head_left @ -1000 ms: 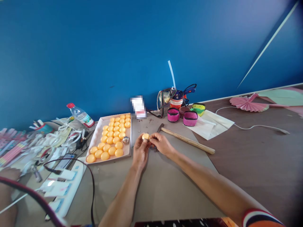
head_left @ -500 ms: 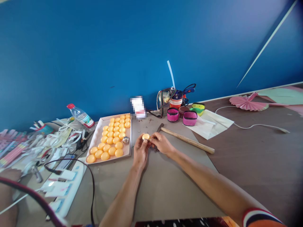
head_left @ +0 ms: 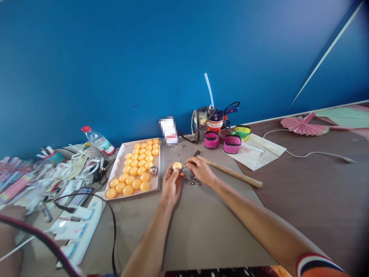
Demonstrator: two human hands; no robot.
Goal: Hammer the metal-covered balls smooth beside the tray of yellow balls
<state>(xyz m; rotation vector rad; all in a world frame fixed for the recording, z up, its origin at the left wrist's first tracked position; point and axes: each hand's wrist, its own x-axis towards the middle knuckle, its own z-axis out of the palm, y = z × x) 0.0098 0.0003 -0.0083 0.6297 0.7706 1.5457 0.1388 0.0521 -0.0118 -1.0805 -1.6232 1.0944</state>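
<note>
The left hand pinches a yellow ball between its fingers above the bench. Clockwise around that ball: the hammer has its head at 2 o'clock, handle reaching past 3; the right hand is just beside at 3, fingertips drawn together, whether on something I cannot tell; small shiny pieces lie at 4; a tray of balls is at 9.

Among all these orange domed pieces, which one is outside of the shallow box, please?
The orange domed piece held in the left hand; the other visible orange pieces all lie inside the shallow box.
</note>
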